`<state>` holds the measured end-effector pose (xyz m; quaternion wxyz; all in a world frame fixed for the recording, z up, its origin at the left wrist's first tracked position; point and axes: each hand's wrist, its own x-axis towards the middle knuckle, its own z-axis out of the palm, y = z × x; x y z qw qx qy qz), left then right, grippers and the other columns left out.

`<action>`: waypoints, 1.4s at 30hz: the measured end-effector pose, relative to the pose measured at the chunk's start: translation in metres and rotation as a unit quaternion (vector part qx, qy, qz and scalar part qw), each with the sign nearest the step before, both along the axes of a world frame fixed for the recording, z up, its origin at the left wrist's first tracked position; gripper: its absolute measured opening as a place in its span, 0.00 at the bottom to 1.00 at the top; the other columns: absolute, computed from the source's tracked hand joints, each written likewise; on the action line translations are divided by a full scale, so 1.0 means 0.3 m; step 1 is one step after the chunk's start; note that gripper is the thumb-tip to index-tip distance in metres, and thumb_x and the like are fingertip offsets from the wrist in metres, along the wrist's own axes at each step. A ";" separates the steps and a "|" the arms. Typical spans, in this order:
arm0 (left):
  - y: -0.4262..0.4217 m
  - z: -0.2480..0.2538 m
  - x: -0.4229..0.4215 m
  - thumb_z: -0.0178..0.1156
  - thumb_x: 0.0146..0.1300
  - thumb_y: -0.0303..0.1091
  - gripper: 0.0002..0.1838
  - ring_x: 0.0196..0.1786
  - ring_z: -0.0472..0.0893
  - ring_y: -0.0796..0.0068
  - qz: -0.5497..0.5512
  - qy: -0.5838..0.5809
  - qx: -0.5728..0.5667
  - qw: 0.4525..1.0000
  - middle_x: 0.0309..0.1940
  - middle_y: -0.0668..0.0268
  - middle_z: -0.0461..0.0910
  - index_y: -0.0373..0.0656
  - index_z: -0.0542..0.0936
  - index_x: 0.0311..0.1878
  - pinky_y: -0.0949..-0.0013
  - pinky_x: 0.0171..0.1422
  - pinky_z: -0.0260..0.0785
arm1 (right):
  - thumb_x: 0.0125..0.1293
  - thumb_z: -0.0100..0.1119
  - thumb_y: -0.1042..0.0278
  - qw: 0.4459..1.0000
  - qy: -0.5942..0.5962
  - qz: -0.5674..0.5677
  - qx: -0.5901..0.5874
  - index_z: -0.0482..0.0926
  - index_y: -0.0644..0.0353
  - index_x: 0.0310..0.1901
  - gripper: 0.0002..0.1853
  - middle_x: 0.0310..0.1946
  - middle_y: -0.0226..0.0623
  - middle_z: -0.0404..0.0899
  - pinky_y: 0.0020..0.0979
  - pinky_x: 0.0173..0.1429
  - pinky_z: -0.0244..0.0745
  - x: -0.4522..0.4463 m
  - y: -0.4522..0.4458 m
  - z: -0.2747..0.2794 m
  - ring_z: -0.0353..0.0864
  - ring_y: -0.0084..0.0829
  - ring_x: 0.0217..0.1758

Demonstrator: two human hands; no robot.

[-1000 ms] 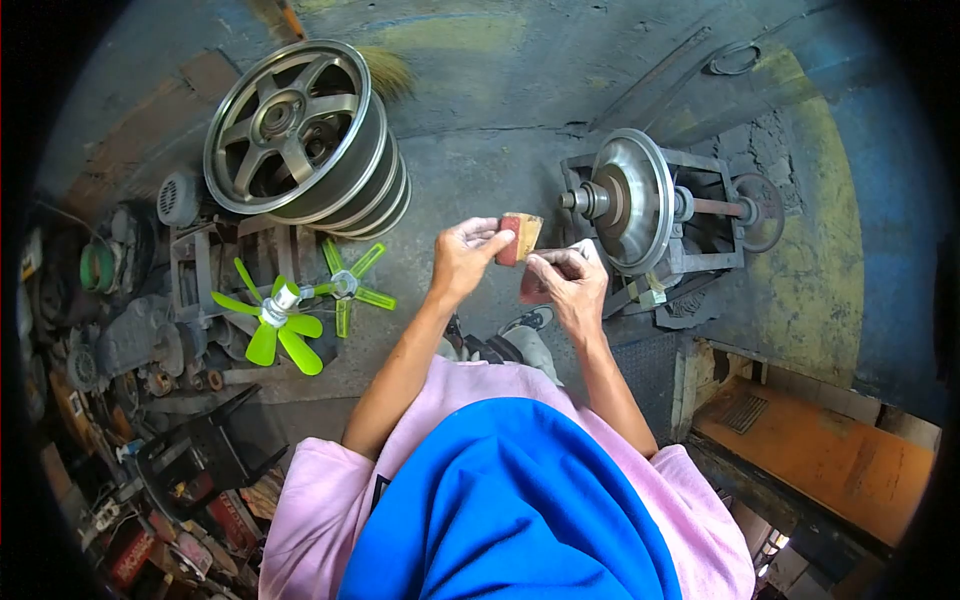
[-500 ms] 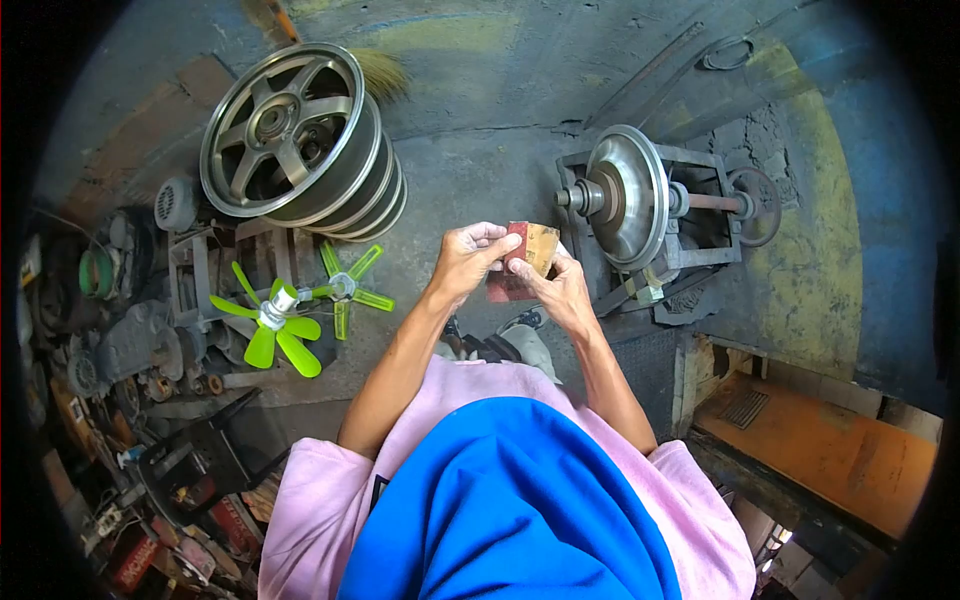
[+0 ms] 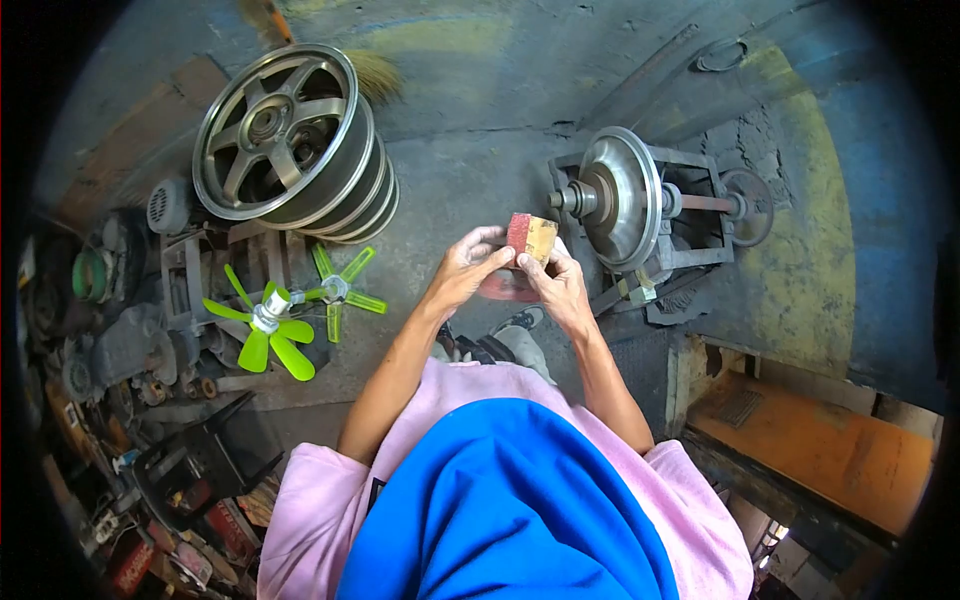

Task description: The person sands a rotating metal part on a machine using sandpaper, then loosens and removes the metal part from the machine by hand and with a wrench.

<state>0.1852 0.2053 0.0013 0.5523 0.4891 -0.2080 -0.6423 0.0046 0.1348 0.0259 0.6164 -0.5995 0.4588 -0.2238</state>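
Observation:
Both hands hold a piece of sandpaper [image 3: 541, 240] in front of my body, tan on its backing and dark red on its gritty face. It looks folded, and a reddish flap hangs below my fingers. My left hand [image 3: 468, 272] pinches its left side between thumb and fingers. Closed on the lower right part is my right hand [image 3: 560, 288], its thumb pressed on the tan backing. Pale dust coats the fingertips. Whether the sandpaper wraps around something cannot be seen.
Stacked alloy wheels [image 3: 285, 150] stand at the upper left, with green fan blades [image 3: 270, 325] below them. To the right, a metal disc [image 3: 615, 200] sits on a shaft in a frame. An orange-brown bench [image 3: 820, 440] is at lower right; scattered parts line the left.
The sandpaper has turned and lifted slightly in my hands, showing its red face and tan backing at a new angle. My fingers have shifted on it. The whole view has moved slightly.

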 end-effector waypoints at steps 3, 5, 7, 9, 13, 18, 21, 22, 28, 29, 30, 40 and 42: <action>-0.013 -0.050 0.006 0.70 0.70 0.39 0.18 0.45 0.82 0.81 0.001 -0.035 -0.044 0.998 0.43 0.65 0.86 0.34 0.85 0.54 0.74 0.50 0.75 | 0.71 0.69 0.57 0.998 0.023 0.021 -0.051 0.87 0.63 0.49 0.17 0.43 0.35 0.75 0.35 0.55 0.76 0.006 -0.003 0.023 0.77 0.30 0.50; -0.020 -0.044 0.003 0.70 0.70 0.38 0.17 0.43 0.83 0.81 -0.006 -0.060 -0.045 0.997 0.41 0.66 0.87 0.34 0.86 0.52 0.74 0.49 0.75 | 0.71 0.69 0.57 0.994 0.050 0.005 -0.095 0.87 0.63 0.50 0.17 0.43 0.36 0.75 0.36 0.54 0.76 0.016 -0.007 0.033 0.77 0.31 0.49; -0.034 -0.054 -0.014 0.70 0.70 0.37 0.15 0.42 0.83 0.81 -0.010 -0.083 -0.045 0.996 0.39 0.66 0.87 0.34 0.87 0.50 0.74 0.49 0.76 | 0.71 0.68 0.57 0.979 0.083 -0.028 -0.184 0.86 0.63 0.51 0.17 0.43 0.41 0.76 0.37 0.54 0.75 0.030 -0.008 0.047 0.78 0.36 0.48; -0.050 -0.067 -0.040 0.70 0.69 0.35 0.12 0.40 0.83 0.81 0.009 -0.139 -0.066 0.988 0.37 0.66 0.88 0.34 0.88 0.47 0.75 0.47 0.76 | 0.70 0.68 0.58 0.973 0.092 -0.039 -0.206 0.85 0.63 0.49 0.16 0.42 0.42 0.76 0.38 0.53 0.74 0.029 -0.011 0.046 0.78 0.37 0.47; -0.083 -0.060 -0.068 0.69 0.70 0.34 0.13 0.43 0.84 0.80 0.020 -0.102 -0.048 0.993 0.41 0.65 0.88 0.33 0.87 0.51 0.74 0.48 0.76 | 0.70 0.68 0.61 0.970 0.121 -0.054 -0.205 0.83 0.64 0.45 0.13 0.39 0.42 0.76 0.40 0.51 0.72 0.012 -0.009 0.051 0.76 0.41 0.44; -0.118 -0.029 -0.073 0.72 0.67 0.37 0.16 0.41 0.83 0.80 0.004 -0.139 -0.062 0.988 0.38 0.65 0.88 0.32 0.88 0.49 0.75 0.47 0.75 | 0.68 0.68 0.64 0.961 0.066 -0.117 -0.242 0.79 0.65 0.39 0.12 0.28 0.41 0.73 0.39 0.39 0.71 -0.028 -0.068 0.064 0.72 0.33 0.31; -0.096 -0.075 -0.028 0.73 0.66 0.39 0.16 0.41 0.83 0.80 0.009 -0.208 -0.045 0.977 0.37 0.66 0.88 0.33 0.89 0.46 0.74 0.47 0.76 | 0.66 0.69 0.66 0.873 0.274 -0.118 -0.387 0.77 0.65 0.38 0.12 0.30 0.46 0.76 0.42 0.40 0.74 -0.167 -0.257 0.088 0.79 0.42 0.33; -0.074 -0.074 -0.005 0.73 0.66 0.40 0.16 0.40 0.83 0.81 0.011 -0.196 -0.021 0.980 0.37 0.67 0.88 0.34 0.89 0.44 0.74 0.47 0.76 | 0.64 0.70 0.67 0.818 0.312 -0.128 -0.465 0.77 0.64 0.38 0.12 0.31 0.48 0.77 0.44 0.42 0.75 -0.232 -0.328 0.057 0.81 0.46 0.35; 0.056 -0.103 0.086 0.73 0.66 0.39 0.16 0.39 0.83 0.80 0.033 -0.162 0.048 0.985 0.37 0.66 0.88 0.35 0.89 0.46 0.74 0.45 0.75 | 0.61 0.69 0.72 0.730 0.419 -0.019 -0.539 0.77 0.64 0.41 0.11 0.37 0.50 0.80 0.49 0.46 0.78 -0.436 -0.530 -0.025 0.83 0.54 0.41; 0.070 -0.095 0.091 0.73 0.66 0.39 0.15 0.37 0.83 0.80 0.040 -0.144 0.070 0.986 0.36 0.65 0.88 0.35 0.89 0.45 0.74 0.42 0.76 | 0.61 0.67 0.73 0.719 0.429 -0.006 -0.546 0.77 0.65 0.40 0.10 0.37 0.51 0.80 0.50 0.47 0.78 -0.443 -0.538 -0.044 0.83 0.55 0.42; 0.080 -0.086 0.094 0.74 0.65 0.39 0.15 0.36 0.83 0.80 0.047 -0.125 0.091 0.987 0.34 0.65 0.88 0.34 0.89 0.45 0.74 0.39 0.77 | 0.62 0.65 0.74 0.708 0.439 0.007 -0.553 0.77 0.66 0.40 0.08 0.37 0.52 0.79 0.51 0.47 0.79 -0.447 -0.549 -0.062 0.83 0.56 0.42; 0.130 -0.137 0.060 0.73 0.66 0.39 0.16 0.36 0.83 0.81 0.049 -0.133 0.059 0.988 0.35 0.66 0.88 0.34 0.89 0.45 0.74 0.36 0.77 | 0.58 0.59 0.83 0.700 0.469 0.028 -0.538 0.75 0.66 0.42 0.10 0.41 0.54 0.78 0.52 0.49 0.78 -0.425 -0.585 -0.102 0.83 0.56 0.46; 0.139 -0.134 0.065 0.73 0.66 0.40 0.16 0.36 0.83 0.81 0.048 -0.125 0.068 0.989 0.35 0.65 0.88 0.34 0.89 0.45 0.74 0.39 0.77 | 0.57 0.59 0.84 0.699 0.473 0.036 -0.536 0.75 0.65 0.43 0.11 0.42 0.54 0.78 0.51 0.49 0.78 -0.426 -0.591 -0.104 0.83 0.56 0.46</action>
